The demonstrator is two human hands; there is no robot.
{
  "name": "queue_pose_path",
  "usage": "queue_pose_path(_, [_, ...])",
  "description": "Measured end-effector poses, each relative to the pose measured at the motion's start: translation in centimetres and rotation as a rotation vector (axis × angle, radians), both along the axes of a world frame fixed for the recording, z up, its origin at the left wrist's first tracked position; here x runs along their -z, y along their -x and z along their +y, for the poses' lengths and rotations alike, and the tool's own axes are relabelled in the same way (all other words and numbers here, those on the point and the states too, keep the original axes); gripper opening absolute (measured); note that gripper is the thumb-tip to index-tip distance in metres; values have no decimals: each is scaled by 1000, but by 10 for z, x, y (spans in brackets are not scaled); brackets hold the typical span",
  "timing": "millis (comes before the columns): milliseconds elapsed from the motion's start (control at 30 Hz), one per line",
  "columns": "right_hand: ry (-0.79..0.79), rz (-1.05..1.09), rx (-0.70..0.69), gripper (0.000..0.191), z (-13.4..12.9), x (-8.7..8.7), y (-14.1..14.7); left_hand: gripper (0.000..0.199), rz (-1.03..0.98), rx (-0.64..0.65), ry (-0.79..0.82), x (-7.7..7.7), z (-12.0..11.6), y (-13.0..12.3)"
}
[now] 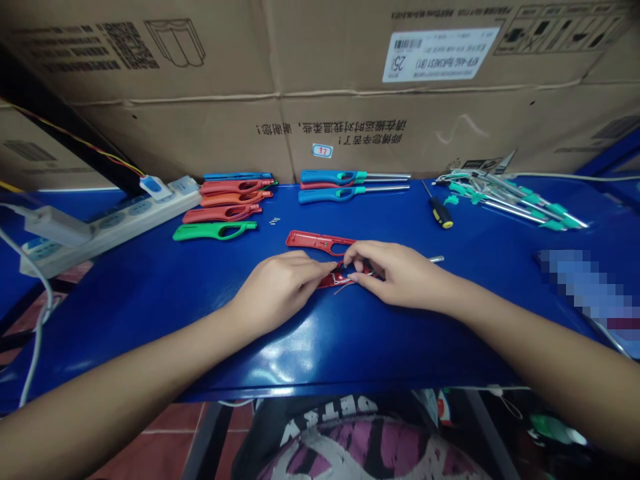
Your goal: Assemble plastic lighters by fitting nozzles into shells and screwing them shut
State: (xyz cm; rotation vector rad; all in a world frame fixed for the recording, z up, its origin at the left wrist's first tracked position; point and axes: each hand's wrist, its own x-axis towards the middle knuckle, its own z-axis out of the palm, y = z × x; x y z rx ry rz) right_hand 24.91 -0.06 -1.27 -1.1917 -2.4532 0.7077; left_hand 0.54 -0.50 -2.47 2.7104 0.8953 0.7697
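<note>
My left hand (283, 290) grips the handle end of an opened red lighter casing half (327, 281), its fingertips near the trigger opening. Thin white wires lie inside that half, and one loose strand pokes out below. Over the same casing, my right hand (403, 273) is curled, thumb and fingers brought close by the wires; whatever sits between them is too small to make out. A metal tube (437, 259) sticks out beyond the right hand. Just behind lies the matching red casing half (310, 240), partly covered by the right fingers.
Red, orange and green lighter casings (215, 231) lie left, beside small screws (275, 221) and a power strip (117, 220). Blue lighters (330, 195) with metal tubes lie behind. A screwdriver (440, 212), tube assemblies (520, 200) and a pixelated object (590, 293) are right. Cardboard (200, 140) backs the table.
</note>
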Motion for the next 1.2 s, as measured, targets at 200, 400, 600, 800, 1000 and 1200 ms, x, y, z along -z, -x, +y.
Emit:
queue_pose_path(200, [-51, -28, -12, 22, 0, 1, 1, 16, -119, -41, 79, 2, 3, -2])
queue_pose_path(400, [-72, -51, -15, 21, 0, 1, 0, 17, -25, -18, 77, -2, -2, -4])
queue_pose_path(600, [-75, -64, -9, 19, 0, 2, 1, 21, 91, -52, 87, -8, -10, -4])
queue_pose_path(800, [-64, -53, -4, 19, 0, 1, 2, 26, 265, -96, 54, -19, -19, -6])
queue_pose_path(1000, [-74, 37, 9, 14, 2, 6, 1, 27, 344, -113, 42, -18, -20, -7])
queue_pose_path(1200, [-115, 32, 7, 12, 6, 6, -1, 32, 112, -70, 154, -5, -13, -4])
